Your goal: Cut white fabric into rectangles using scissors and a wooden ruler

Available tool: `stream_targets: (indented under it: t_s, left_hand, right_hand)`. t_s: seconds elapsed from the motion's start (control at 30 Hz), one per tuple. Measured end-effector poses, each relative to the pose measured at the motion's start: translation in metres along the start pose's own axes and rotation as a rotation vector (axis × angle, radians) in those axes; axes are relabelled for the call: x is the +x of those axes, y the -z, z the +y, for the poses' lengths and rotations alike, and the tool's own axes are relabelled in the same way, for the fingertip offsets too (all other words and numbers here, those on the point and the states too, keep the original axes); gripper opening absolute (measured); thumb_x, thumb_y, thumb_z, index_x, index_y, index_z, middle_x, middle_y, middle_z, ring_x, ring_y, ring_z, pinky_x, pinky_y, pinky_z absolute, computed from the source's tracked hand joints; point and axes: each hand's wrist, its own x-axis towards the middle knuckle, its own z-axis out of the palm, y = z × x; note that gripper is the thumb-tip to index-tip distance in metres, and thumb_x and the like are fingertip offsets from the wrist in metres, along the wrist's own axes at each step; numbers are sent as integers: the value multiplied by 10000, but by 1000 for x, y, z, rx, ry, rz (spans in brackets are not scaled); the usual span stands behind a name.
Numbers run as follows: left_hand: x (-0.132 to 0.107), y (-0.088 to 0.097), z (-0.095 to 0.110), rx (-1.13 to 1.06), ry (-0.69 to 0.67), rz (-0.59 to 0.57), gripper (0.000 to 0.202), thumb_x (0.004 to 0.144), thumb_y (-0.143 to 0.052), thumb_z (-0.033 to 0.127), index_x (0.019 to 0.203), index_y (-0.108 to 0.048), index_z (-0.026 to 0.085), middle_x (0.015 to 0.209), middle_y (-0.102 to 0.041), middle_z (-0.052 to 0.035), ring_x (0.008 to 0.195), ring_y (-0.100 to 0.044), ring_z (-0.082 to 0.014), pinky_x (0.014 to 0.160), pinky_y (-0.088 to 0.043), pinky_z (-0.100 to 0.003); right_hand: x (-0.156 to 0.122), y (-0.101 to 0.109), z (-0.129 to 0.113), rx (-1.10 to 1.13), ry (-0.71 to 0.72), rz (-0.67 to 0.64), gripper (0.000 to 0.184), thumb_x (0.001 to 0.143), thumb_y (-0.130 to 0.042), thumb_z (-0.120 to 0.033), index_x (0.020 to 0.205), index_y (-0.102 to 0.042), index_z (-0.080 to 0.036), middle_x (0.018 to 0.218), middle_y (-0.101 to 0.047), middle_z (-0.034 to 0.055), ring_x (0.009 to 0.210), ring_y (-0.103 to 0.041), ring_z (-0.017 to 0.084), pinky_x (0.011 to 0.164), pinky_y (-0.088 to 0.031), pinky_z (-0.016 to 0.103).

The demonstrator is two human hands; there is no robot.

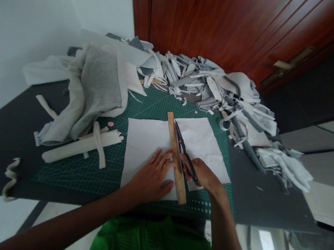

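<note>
A white sheet of cloth [145,138] lies flat on a green cutting mat [154,101], with a slit running beside a wooden ruler [172,131]. My left hand [152,178] is spread on the cloth, its fingertips against the ruler's left edge. On the ruler's other side, my right hand [199,173] grips black scissors [185,151] by the handles. The blades point away from me along the ruler, close to the cut edge of the right-hand piece of cloth [208,143]. Part of the scissor handles is hidden by my fingers.
Grey and white fabric [101,81] is heaped at the left, near a rolled cloth strip [81,145]. Many scraps [194,75] pile along the back and right of the dark table [254,186]. A wooden door [221,25] stands behind.
</note>
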Motion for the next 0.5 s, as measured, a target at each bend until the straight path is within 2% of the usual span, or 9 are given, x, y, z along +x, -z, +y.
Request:
stream_targets:
  t_s: [0.1,0.23,0.33,0.5]
  left_hand:
    - [-1,-2,0,21,39,39,539,951,-651,361,1413,-471,149,1635,-445,-226,1617,-324,-342,1363,-202,-620]
    - [-2,-3,0,28,42,54,526,973,-618,369,1425,-478,139,1632,-447,-225,1622,-303,-350,1357,-189,-638]
    - [-2,-2,0,25,35,44,518,981,-608,374,1425,-493,132,1626,-456,-225,1620,-308,-351,1357,-189,-633]
    - [-1,1,1,29,52,29,530,975,-614,378,1430,-513,126,1635,-460,-220,1626,-298,-346,1360,-188,-620]
  right_hand:
    - [1,4,8,35,-14,-53,690,871,-481,-880,725,-562,-211,484,-500,-26,389,-373,87,382,-266,243]
    - [8,21,8,123,16,-168,722,826,-473,-930,761,-545,-214,475,-474,-55,375,-309,65,354,-218,210]
    - [14,30,4,56,4,-162,738,808,-489,-938,752,-555,-205,472,-485,-47,377,-326,63,345,-216,195]
    - [19,25,7,104,17,-186,755,790,-481,-960,779,-545,-208,511,-517,-47,385,-341,57,338,-240,176]
